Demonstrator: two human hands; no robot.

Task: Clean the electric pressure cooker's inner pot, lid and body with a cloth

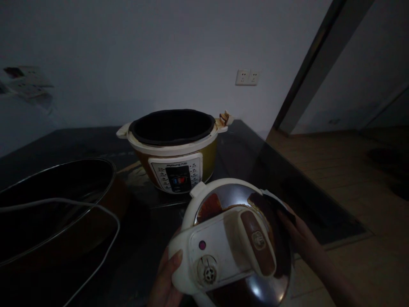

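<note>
A pressure cooker lid [223, 243] with a shiny, brown-stained metal top, a white rim and a brown-topped handle is held up in front of me, tilted. My left hand [168, 277] grips its white end on the left, thumb on top. At the lid's right edge, my right hand [295, 228] pinches a thin dark cloth-like piece [283, 207] with a pale edge against the rim; its fingertips are partly hidden. Beyond the lid stands the pressure cooker body [175, 170], uncovered, with a control panel on its front and a dark interior.
A large dark round pan [118, 183] stands at the left, with a white cable [110, 213] looping across it. The black countertop [249, 157] meets a wall with sockets [247, 77]. Its right edge drops to a wooden floor [319, 170].
</note>
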